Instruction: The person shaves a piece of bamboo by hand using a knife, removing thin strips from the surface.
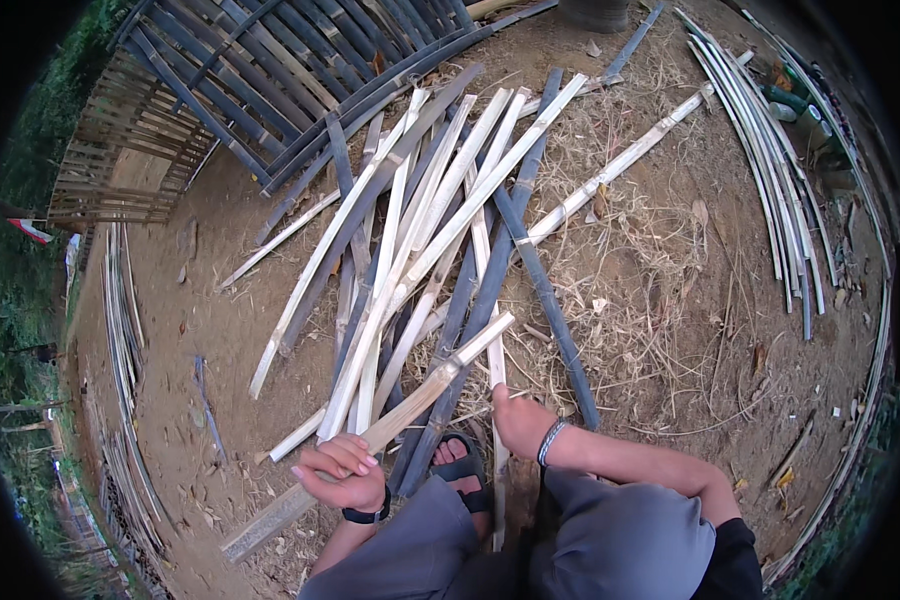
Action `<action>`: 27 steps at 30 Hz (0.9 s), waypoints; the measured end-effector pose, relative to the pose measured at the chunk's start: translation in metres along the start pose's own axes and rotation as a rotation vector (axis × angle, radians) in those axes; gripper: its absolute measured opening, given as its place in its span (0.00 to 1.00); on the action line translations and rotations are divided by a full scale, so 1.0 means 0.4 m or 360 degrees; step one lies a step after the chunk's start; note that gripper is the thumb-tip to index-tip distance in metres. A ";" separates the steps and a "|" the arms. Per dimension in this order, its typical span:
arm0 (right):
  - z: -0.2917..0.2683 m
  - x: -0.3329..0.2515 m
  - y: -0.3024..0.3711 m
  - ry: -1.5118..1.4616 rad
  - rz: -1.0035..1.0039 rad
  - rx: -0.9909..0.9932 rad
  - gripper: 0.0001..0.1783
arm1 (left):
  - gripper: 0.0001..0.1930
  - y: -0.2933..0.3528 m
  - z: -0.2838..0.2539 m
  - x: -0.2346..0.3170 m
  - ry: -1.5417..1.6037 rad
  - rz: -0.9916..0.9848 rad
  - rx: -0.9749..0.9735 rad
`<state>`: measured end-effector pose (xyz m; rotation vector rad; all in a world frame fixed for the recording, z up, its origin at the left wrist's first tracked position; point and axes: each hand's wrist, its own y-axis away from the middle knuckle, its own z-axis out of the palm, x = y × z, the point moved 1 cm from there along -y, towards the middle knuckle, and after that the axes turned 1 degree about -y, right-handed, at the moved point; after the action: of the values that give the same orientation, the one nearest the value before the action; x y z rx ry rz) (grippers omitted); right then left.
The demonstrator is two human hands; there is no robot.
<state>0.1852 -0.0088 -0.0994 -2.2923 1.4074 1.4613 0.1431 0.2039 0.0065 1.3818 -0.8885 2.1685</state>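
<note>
A long split bamboo slat (420,396), pale with a node near its upper end, slants across in front of me. My left hand (345,473), with a dark band at the wrist, has its fingers curled around the slat's lower part. To the right of it, my right hand (526,424), wearing a braided bracelet, is closed in a fist with the thumb uppermost. A narrow pale strip (497,362) shows just above that fist; whether the fingers hold it I cannot tell. Beyond both hands lies a crossed heap of pale and dark bamboo slats (440,215).
A slatted bamboo panel (260,75) stands at the far left. Bundles of long strips lie on the ground at right (760,150) and left (122,310). Dry shavings (635,290) litter the dirt. My sandalled foot (460,468) is beside the heap.
</note>
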 end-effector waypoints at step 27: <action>0.003 0.080 -0.056 0.0179 0.0208 0.0164 0.07 | 0.25 -0.010 0.014 -0.001 -0.0060 -0.0048 0.0093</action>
<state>0.2046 -0.0162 -0.1327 -2.2912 1.6512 1.2756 0.1494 0.2029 0.0093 1.4585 -0.8188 2.1684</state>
